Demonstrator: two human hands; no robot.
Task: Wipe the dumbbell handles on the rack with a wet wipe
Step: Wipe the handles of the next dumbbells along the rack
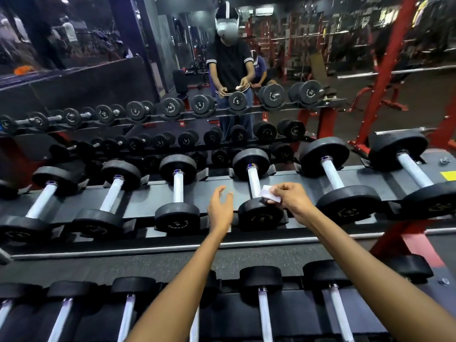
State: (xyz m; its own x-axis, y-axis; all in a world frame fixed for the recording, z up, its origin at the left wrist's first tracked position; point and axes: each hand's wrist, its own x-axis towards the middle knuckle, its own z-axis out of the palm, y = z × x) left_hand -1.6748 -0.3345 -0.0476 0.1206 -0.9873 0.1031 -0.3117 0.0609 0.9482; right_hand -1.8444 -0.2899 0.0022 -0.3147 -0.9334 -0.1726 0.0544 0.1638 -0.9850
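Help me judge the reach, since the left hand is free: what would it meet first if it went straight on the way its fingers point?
Probably the grey rack shelf between two dumbbells, since the left hand points up and away. Depth is unclear.

Dim gym light, cool glare on the dumbbell handles [178, 186], soft blur throughout — wide-angle bending at edges

Open gaps lie between neighbouring dumbbell handles [178, 186] on the rack [385, 183]; black end weights [259, 215] flank each handle.
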